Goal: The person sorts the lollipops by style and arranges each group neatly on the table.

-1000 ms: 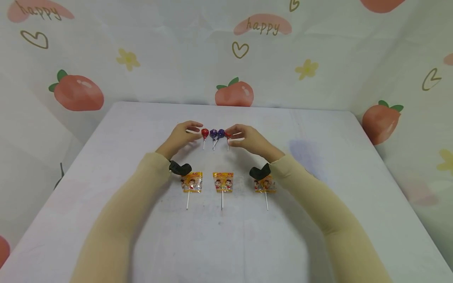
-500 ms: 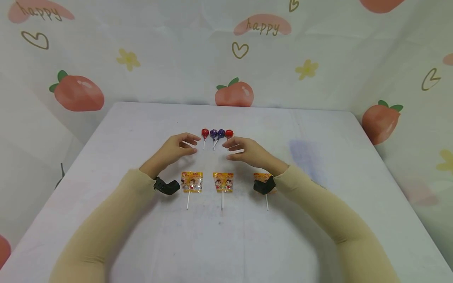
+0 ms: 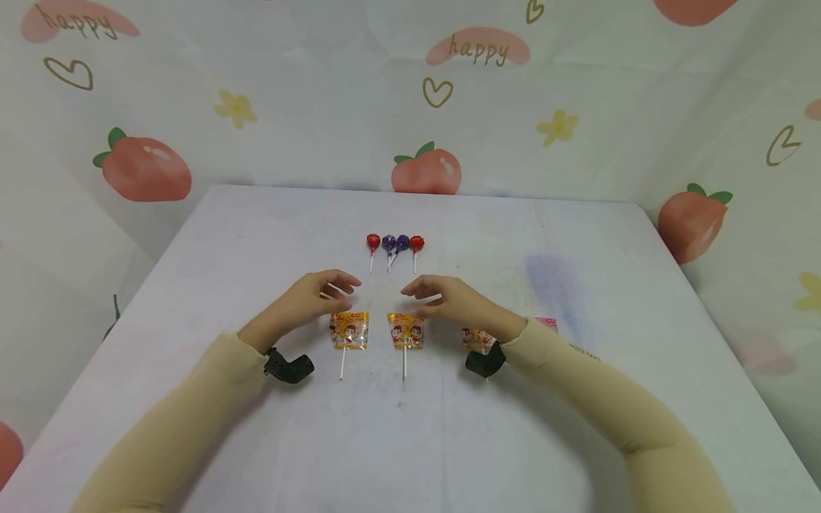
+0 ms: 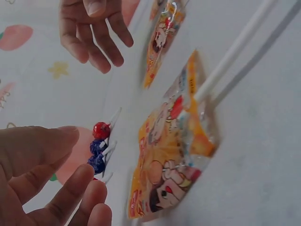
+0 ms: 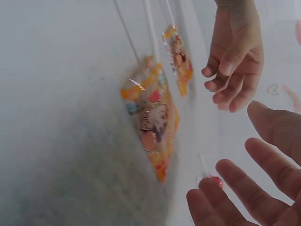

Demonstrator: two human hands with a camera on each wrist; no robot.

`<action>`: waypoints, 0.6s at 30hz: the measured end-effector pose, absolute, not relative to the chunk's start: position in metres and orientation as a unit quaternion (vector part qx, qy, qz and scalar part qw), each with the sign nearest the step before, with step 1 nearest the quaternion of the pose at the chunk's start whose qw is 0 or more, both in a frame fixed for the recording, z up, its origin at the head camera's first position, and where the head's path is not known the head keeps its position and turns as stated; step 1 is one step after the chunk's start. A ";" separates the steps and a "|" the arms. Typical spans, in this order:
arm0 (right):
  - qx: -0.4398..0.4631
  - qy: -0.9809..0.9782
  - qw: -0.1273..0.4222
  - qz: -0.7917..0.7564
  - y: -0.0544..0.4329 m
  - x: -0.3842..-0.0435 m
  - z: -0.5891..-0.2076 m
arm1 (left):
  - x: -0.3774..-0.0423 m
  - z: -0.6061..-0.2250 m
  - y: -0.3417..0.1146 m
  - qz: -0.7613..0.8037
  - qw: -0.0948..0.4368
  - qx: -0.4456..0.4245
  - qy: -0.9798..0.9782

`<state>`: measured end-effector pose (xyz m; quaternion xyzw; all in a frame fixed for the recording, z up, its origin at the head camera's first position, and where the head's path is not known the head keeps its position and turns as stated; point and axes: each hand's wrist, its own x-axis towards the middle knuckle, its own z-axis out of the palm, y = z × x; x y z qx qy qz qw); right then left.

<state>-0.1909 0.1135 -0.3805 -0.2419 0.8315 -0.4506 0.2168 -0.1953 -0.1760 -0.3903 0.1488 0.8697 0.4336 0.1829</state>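
Observation:
My left hand [image 3: 313,298] hovers with loosely bent fingers and holds nothing, nearest the left lollipop in an orange wrapper [image 3: 349,331]. My right hand [image 3: 458,302], also holding nothing, is over the upper edge of the middle orange-wrapped lollipop [image 3: 404,333]. A third orange-wrapped lollipop [image 3: 476,338] lies partly hidden below the right wrist. Behind the hands is a short row: a red lollipop [image 3: 373,242], two purple lollipops [image 3: 388,244] with crossing sticks, and another red lollipop [image 3: 417,244]. In the left wrist view, an orange wrapper [image 4: 164,160] lies close beside the hand.
A pink wrapper corner [image 3: 547,323] shows past the right forearm, the remainder hidden. The white-covered table [image 3: 398,442] ends at a patterned backdrop [image 3: 321,107]. Black wrist cameras [image 3: 290,366] hang low beneath both wrists.
Both hands have left the red lollipops at the row's ends and drawn back toward the body. The row stays in place. A pink wrapper corner has come into sight by the right forearm.

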 end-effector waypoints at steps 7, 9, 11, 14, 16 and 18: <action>-0.235 0.836 0.235 -0.436 0.113 -0.186 -0.386 | -0.187 -0.393 -0.182 0.418 0.189 0.170 0.872; -0.239 0.838 0.235 -0.430 0.113 -0.185 -0.387 | -0.186 -0.393 -0.184 0.413 0.190 0.171 0.874; -0.244 0.839 0.233 -0.426 0.113 -0.185 -0.389 | -0.185 -0.394 -0.185 0.410 0.191 0.170 0.876; -0.244 0.843 0.233 -0.418 0.112 -0.184 -0.391 | -0.185 -0.394 -0.187 0.409 0.191 0.172 0.876; -0.245 0.847 0.232 -0.412 0.112 -0.183 -0.392 | -0.184 -0.395 -0.188 0.407 0.191 0.173 0.876; -0.244 0.852 0.230 -0.402 0.111 -0.182 -0.392 | -0.184 -0.396 -0.187 0.404 0.191 0.173 0.878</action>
